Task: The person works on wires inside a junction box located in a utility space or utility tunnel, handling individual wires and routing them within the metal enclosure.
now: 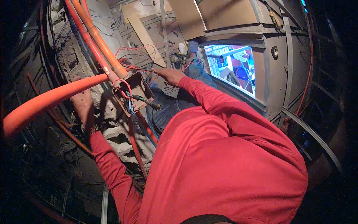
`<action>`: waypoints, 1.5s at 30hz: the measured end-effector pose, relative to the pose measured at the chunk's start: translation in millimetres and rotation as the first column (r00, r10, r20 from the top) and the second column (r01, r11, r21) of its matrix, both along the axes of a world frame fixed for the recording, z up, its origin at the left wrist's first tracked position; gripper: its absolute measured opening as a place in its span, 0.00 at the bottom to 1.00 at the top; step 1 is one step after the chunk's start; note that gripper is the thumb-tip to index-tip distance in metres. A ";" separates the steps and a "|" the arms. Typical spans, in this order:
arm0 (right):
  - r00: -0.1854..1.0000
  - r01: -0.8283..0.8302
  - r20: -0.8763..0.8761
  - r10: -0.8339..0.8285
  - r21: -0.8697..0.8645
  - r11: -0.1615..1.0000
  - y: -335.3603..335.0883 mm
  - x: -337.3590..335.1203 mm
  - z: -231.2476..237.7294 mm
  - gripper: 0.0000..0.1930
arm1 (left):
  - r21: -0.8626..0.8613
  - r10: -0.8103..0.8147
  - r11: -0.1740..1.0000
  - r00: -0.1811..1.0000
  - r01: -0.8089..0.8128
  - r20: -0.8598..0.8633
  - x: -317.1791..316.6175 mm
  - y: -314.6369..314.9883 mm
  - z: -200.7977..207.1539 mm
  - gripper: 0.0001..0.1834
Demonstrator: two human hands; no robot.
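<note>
My left hand (82, 106) is up against the rough masonry, behind a thick orange conduit (56, 92) that crosses in front of its fingers. A fingertip shows above the conduit; whether the hand grips it is hidden. My right hand (170, 76) is closed on a thin dark rod (140, 68), which points left toward the conduits. Between my hands hangs an open, rusty metal junction box (141, 86). Pink and blue wires (131, 106) come out of it, and a dark green-and-black tool-like piece (147, 100) sticks out. Two upright orange conduits (97, 37) meet at the box.
Broken masonry (115, 130) runs down beside the box. Thin red and black wires (143, 50) lie loose beyond my right hand, near a wooden strip (143, 35). A bright rectangular opening (231, 69) is at the right. Metal framing (313, 134) surrounds the space.
</note>
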State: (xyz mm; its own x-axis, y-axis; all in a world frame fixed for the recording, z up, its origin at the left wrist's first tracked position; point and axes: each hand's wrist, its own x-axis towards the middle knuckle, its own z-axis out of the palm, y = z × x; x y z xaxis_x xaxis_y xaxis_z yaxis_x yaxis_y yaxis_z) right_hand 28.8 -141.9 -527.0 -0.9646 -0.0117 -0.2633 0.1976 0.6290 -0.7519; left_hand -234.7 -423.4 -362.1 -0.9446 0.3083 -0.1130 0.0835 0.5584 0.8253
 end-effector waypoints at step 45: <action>0.945 -0.295 0.124 0.302 -0.073 0.953 93.0 -37.3 54.2 0.29 | -0.409 -0.107 0.913 0.962 -0.006 -0.253 -36.2 37.5 57.6 0.34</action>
State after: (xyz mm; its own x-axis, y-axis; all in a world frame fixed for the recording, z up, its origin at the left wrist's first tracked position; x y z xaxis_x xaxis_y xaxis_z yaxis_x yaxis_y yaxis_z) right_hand -8.5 -48.9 -472.7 -0.8713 -0.3112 -0.3795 0.1068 0.6344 -0.7656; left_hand -270.9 -385.9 -304.5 -0.9412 0.3376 0.0139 0.3035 0.8265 0.4742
